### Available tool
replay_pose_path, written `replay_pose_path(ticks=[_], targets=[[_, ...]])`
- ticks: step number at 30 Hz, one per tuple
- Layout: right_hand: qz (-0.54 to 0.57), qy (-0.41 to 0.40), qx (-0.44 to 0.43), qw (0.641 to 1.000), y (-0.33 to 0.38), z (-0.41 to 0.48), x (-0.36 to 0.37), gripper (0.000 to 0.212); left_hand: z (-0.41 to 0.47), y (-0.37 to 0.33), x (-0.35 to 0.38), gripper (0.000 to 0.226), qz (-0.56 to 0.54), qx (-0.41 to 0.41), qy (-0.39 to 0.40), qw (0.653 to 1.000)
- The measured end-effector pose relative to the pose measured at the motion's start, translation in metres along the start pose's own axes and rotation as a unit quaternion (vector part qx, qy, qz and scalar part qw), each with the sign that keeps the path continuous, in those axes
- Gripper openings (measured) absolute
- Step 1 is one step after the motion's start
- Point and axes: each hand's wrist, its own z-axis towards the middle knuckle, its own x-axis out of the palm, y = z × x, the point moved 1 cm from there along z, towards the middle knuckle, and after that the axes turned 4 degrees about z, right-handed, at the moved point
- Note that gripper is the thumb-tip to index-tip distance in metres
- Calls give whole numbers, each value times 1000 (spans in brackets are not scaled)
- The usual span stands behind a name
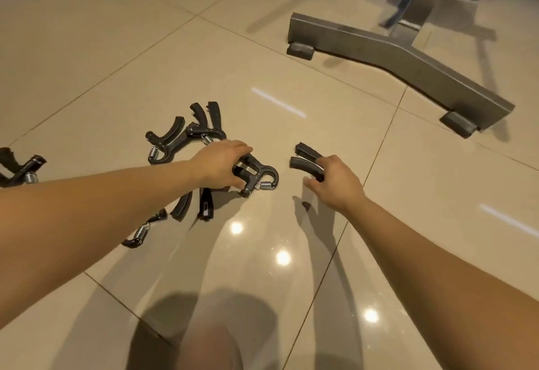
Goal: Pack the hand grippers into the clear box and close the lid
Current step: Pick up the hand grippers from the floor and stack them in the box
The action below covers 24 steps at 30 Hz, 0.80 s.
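Several black hand grippers with steel springs lie on the beige tiled floor. My left hand grips the handles of one hand gripper, whose spring end points right. My right hand grips the handles of another hand gripper, whose ends stick out to the upper left. Two more grippers lie just behind my left hand, one lies under my left forearm, and one sits at the far left edge. No clear box is in view.
A grey metal bench foot with rubber pads runs across the floor at the upper right. My knee shows at the bottom centre. Ceiling lights glare off the tiles between my arms.
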Motion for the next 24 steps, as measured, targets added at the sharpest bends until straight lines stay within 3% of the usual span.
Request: replay_pose_path(ticks=[4, 10, 17, 24], targets=[[-48, 9, -7, 999, -3, 58, 20, 44, 33, 20, 26, 92, 24, 26, 13, 999], [-131, -3, 13, 991, -22, 79, 42, 48, 47, 22, 40, 78, -5, 17, -46, 999], [-37, -16, 34, 999, -43, 41, 33, 45, 28, -9, 41, 67, -80, -22, -52, 995], [-23, -46, 7, 999, -75, -54, -46, 40, -17, -81, -12, 58, -148, 10, -73, 986]])
